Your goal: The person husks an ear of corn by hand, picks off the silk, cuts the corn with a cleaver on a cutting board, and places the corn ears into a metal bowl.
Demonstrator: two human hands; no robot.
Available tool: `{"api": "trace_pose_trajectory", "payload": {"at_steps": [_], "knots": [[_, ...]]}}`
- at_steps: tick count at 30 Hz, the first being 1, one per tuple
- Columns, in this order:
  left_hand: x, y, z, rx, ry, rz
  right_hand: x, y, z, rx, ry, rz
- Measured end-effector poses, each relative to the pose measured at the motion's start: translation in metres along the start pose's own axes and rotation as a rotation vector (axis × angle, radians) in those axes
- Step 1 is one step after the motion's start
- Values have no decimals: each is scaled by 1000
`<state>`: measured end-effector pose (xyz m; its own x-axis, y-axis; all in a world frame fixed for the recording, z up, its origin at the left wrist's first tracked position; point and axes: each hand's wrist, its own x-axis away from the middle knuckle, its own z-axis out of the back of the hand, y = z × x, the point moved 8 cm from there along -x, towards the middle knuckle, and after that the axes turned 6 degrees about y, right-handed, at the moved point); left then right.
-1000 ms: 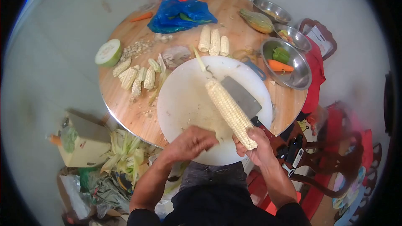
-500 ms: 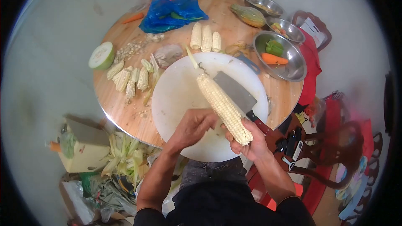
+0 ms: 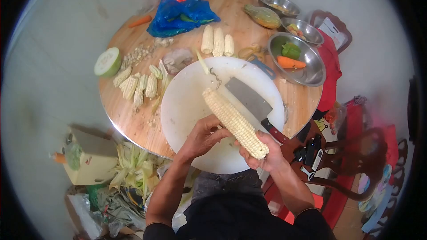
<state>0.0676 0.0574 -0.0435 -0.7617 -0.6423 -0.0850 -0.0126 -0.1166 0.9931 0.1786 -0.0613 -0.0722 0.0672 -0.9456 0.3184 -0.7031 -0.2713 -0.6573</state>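
Observation:
My right hand (image 3: 267,153) is wrapped round the lower end of a husked corn cob (image 3: 235,121) with pale kernels, held slanted above the round white cutting board (image 3: 182,102). Beside the cob's left side is my left hand (image 3: 205,137), its fingers curled in toward the thumb; what they pinch, if anything, is too small to make out. A cleaver (image 3: 250,97) with a dark red handle lies on the board to the right of the cob. At the board's far edge rests a thin pale strip of husk (image 3: 202,62).
Three bare cobs (image 3: 218,42) lie beyond the board. Cut corn pieces (image 3: 133,86) and a halved melon (image 3: 108,62) sit left. Steel bowls, one holding a carrot (image 3: 291,62), stand right near blue-handled scissors (image 3: 262,67). Husks (image 3: 133,164) are piled below the table's left edge.
The cob's far end has come slightly nearer and left. My left hand has moved up a little against the cob's side, its fingers curling. The right hand keeps its grip.

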Motion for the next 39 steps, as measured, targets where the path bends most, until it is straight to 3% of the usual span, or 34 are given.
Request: {"api": "trace_pose_trajectory", "payload": {"at_steps": [3, 5, 6, 7, 8, 10, 13, 17, 21, 23, 24, 27, 29, 31, 33, 37, 39], "knots": [[1, 11, -9, -151, -129, -231, 3, -6, -1, 86, 4, 25], [8, 6, -17, -223, -210, -328, 7, -26, -6, 490, 76, 282], [6, -11, -10, -109, -132, -118, 9, -26, -10, 489, 74, 283], [6, -27, -4, 4, -50, 92, 13, -33, -10, 729, 197, 407], [7, -27, -7, 0, -47, 92, 17, -41, -12, 968, 322, 532], [4, -5, -6, 814, 105, -39, 17, -41, -19, 1102, 397, 624], [0, -20, -2, 536, 229, 89, 20, -46, -34, 1309, 473, 800], [0, -23, -7, 751, 273, 61, 30, -64, -58, 1443, 475, 1063], [3, -30, -10, 850, 280, 73, 23, -72, -61, 1343, 521, 1044], [4, -30, -11, 897, 268, 55, 14, -70, -46, 1022, 519, 965], [5, -30, -9, 843, 278, 35, 13, -72, -40, 1022, 521, 964], [7, -30, -3, 858, 302, 64, 5, -75, -2, 900, 576, 780], [9, -36, 0, 929, 313, 118, 2, -69, 34, 504, 670, 591], [8, -36, 4, 949, 287, 26, 10, -73, 43, 530, 707, 540], [7, -36, 4, 904, 310, 36, 2, -63, 41, 631, 493, 506], [3, -36, 4, 870, 358, 63, 5, -46, 16, 801, 354, 568], [3, -37, 4, 799, 401, 91, 13, -52, -18, 1128, 281, 492]]}}
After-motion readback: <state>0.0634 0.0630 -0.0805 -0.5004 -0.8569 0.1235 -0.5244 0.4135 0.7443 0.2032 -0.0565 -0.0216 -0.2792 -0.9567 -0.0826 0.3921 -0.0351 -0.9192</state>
